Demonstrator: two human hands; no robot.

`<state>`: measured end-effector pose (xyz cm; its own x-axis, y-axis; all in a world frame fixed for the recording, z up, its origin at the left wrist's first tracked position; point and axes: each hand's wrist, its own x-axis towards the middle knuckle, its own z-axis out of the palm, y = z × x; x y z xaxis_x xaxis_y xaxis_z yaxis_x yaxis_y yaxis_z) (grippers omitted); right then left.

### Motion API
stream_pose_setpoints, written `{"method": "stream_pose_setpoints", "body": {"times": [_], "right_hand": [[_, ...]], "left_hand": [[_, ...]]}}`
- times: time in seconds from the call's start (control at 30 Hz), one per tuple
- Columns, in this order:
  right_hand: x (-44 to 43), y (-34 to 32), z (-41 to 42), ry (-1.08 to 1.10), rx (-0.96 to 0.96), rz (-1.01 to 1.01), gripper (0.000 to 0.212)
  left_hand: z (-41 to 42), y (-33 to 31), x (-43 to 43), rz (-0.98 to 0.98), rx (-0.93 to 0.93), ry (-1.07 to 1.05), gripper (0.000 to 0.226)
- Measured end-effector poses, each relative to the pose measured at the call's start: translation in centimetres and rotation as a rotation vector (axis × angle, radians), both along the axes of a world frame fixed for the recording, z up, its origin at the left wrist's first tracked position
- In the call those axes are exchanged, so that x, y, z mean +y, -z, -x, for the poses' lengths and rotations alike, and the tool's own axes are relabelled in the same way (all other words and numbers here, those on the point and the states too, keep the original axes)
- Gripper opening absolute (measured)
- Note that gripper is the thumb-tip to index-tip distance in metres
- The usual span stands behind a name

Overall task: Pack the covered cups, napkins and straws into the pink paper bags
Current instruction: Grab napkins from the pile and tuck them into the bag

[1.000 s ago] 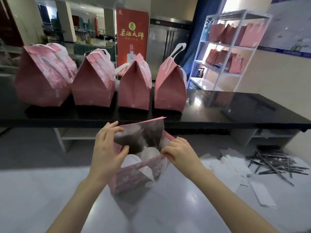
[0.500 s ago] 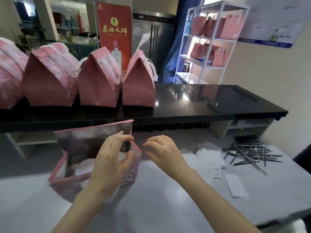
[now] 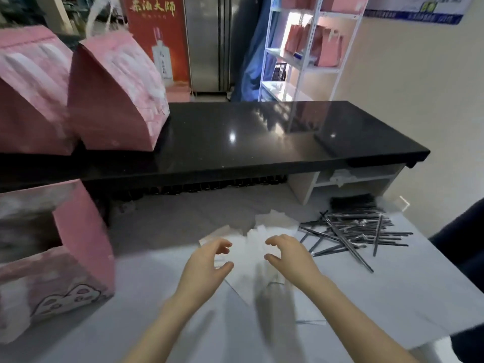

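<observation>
Hovering over napkins (image 3: 251, 239), hands (both empty) half-curled.

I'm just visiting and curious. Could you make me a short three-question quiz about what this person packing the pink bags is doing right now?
1. True or false: both hands are holding straws.
2. Multiple choice: the left hand and right hand hover over A) the napkins, B) the black counter, C) a closed bag.
3. Fill in: the black straws lie to the ____ of the napkins.

Key: 1 false, both hands are open and hold nothing; 2 A; 3 right. The open pink bag stands to the left.
</observation>
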<state>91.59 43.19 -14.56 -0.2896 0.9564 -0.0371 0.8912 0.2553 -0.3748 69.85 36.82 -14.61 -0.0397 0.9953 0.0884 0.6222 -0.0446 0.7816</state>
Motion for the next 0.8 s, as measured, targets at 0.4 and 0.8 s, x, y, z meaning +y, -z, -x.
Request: {"method": "stream_pose_setpoints", "body": {"times": [0.4,0.8], "right_hand": [[4.8,5.4,0.3,0.108,-0.011,0.025,0.048],[4.4,4.1,-0.1,0.128,0.430,-0.053,0.011]], "left_hand": [[-4.5,7.1,6.0,0.187,0.178,-0.141,0.049],[-2.8,6.0,6.4,0.263,-0.189,-0.340,0.037]]}}
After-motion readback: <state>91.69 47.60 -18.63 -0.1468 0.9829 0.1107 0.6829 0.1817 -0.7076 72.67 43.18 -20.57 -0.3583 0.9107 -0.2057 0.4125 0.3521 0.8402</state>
